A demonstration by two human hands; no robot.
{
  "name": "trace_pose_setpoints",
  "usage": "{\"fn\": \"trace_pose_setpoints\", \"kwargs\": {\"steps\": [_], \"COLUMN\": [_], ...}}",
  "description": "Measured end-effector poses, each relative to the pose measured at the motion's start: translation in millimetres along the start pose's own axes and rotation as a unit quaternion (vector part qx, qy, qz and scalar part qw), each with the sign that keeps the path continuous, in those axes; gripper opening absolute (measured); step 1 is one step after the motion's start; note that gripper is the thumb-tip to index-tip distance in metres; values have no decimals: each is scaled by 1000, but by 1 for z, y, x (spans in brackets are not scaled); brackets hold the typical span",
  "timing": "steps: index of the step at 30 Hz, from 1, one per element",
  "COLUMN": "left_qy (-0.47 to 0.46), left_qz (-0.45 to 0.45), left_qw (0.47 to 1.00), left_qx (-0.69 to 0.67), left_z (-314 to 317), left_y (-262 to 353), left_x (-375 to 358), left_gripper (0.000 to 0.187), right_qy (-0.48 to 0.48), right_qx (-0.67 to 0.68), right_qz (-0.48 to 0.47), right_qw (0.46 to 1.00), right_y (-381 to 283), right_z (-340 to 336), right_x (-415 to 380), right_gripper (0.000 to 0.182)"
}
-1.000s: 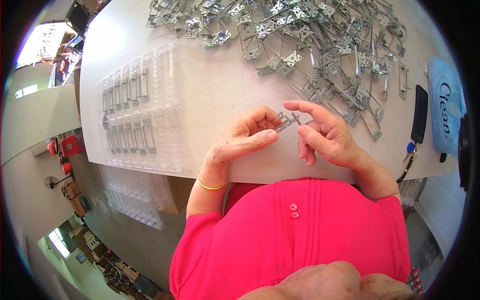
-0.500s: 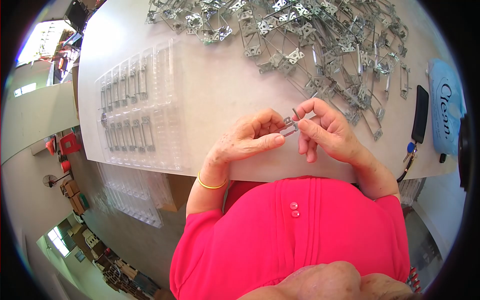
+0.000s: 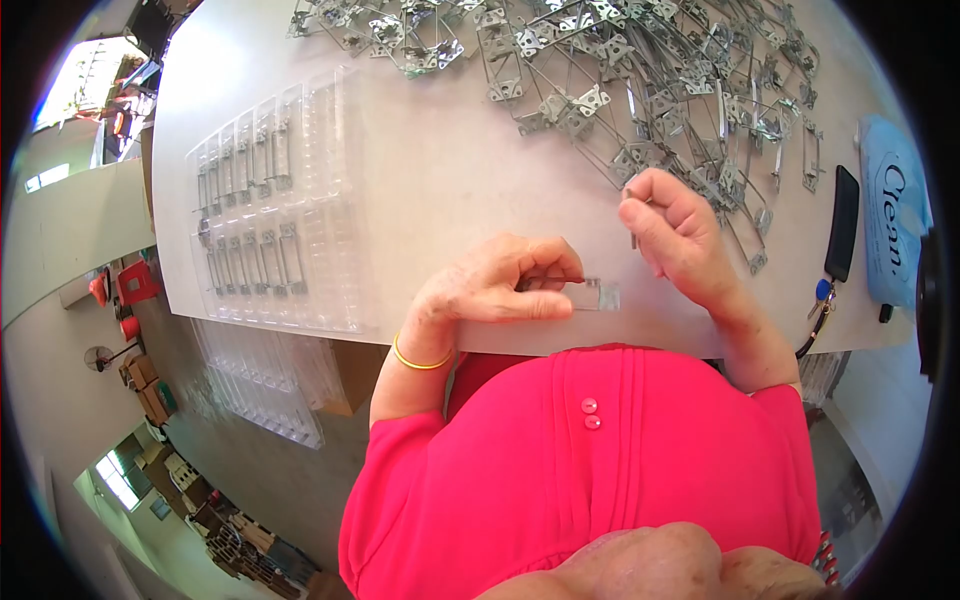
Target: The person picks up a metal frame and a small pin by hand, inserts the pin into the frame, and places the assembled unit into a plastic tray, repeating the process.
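Observation:
My left hand (image 3: 510, 280) is closed on a metal bracket (image 3: 598, 294), whose flat end sticks out past the fingertips to the right. Higher and to the right, my right hand (image 3: 672, 225) pinches a small thin metal pin (image 3: 633, 238) between thumb and fingers. The two hands are apart. Just beyond my right hand lies a tangled heap of metal brackets (image 3: 660, 100). On the left of the table, a clear plastic tray (image 3: 325, 225) holds two rows of similar metal pieces (image 3: 265, 262).
On the right side of the table (image 3: 430, 150) lie a black case (image 3: 842, 225), keys with a blue tag (image 3: 823, 292) and a blue package (image 3: 888, 215). More clear trays (image 3: 265, 390) are below the left front edge, beside a cardboard box (image 3: 358, 375).
My hands have moved apart. My right hand went up and to the right with the pin, and my left hand keeps the bracket, now turned with its flat end showing.

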State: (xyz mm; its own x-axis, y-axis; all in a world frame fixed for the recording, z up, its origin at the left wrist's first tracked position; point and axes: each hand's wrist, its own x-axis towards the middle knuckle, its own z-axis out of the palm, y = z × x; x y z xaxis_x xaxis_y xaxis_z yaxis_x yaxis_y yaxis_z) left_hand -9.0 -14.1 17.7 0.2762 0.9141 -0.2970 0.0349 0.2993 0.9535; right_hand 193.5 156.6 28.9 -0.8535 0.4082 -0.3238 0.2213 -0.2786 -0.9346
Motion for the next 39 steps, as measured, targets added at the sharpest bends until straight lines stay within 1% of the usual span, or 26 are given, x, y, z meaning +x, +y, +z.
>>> {"fn": "trace_pose_setpoints", "kwargs": {"steps": [1,2,4,5,7,8,10,12,14,15,17,18,20,22,23,25,27,28,30,31,32,33,34,36,37,39], "left_qy": [36,38,50,71,72,72,86,100,46,46,162,162,194,194,210,226,251,251,280,279,296,305,304,292,292,258], "left_qz": [45,46,-45,-6,-8,-12,-16,-21,-31,-32,2,2,60,54,56,57,54,55,70,70,161,249,250,251,251,135], "left_qw": [998,998,979,972,967,962,959,956,972,972,960,960,944,945,949,951,956,956,957,957,937,896,896,889,890,923], "left_qx": [-6,-5,-194,-226,-245,-264,-270,-276,-230,-230,-228,-228,-259,-256,-229,-202,-139,-139,-31,-31,88,204,204,246,246,251], "left_z": [4,4,4,8,5,4,2,2,5,6,9,8,3,3,5,8,11,11,12,12,11,10,11,13,14,17], "left_y": [-11,-8,2,-2,1,2,-4,-7,-7,-7,-7,-8,-9,-6,-6,-6,-6,-8,-14,-13,-11,-10,-11,-15,-13,-6], "left_x": [0,-1,-3,-1,-3,-4,-4,-3,-1,-1,-1,0,0,0,2,5,6,6,6,9,14,18,19,20,18,13], "left_gripper": [42,42,41,40,37,35,34,33,30,30,24,24,19,17,17,17,15,15,20,20,27,36,36,49,49,49], "right_qy": [9,8,33,33,-4,-4,-35,-34,-34,-34,-33,-10,13,24,26,-38,-50,-62,-50,-36,-35,-24,-13,-11,-12,-12], "right_qx": [39,39,45,45,85,85,73,84,95,97,99,80,61,59,59,51,41,30,33,35,35,58,82,89,96,104], "right_qz": [-35,-36,-107,-108,-37,-38,-19,-18,-16,-15,-14,-41,-68,-100,-100,-54,-45,-36,-30,-23,-24,-11,1,13,25,42], "right_qw": [999,999,993,993,996,996,997,996,995,995,994,996,996,993,993,996,997,997,998,998,998,998,997,996,995,994], "right_y": [1,3,6,4,0,1,2,2,3,4,6,6,7,7,7,10,12,12,11,10,10,10,10,7,6,6], "right_z": [-2,-1,3,4,5,5,4,6,7,8,6,4,3,7,8,9,11,12,13,13,12,10,9,8,8,8], "right_x": [1,2,2,1,-1,-1,-1,-1,0,0,2,4,5,6,5,3,1,1,2,3,4,6,7,6,6,5], "right_gripper": [12,12,13,13,15,15,14,14,15,15,15,15,15,14,14,12,11,11,11,11,11,12,13,14,16,17]}}
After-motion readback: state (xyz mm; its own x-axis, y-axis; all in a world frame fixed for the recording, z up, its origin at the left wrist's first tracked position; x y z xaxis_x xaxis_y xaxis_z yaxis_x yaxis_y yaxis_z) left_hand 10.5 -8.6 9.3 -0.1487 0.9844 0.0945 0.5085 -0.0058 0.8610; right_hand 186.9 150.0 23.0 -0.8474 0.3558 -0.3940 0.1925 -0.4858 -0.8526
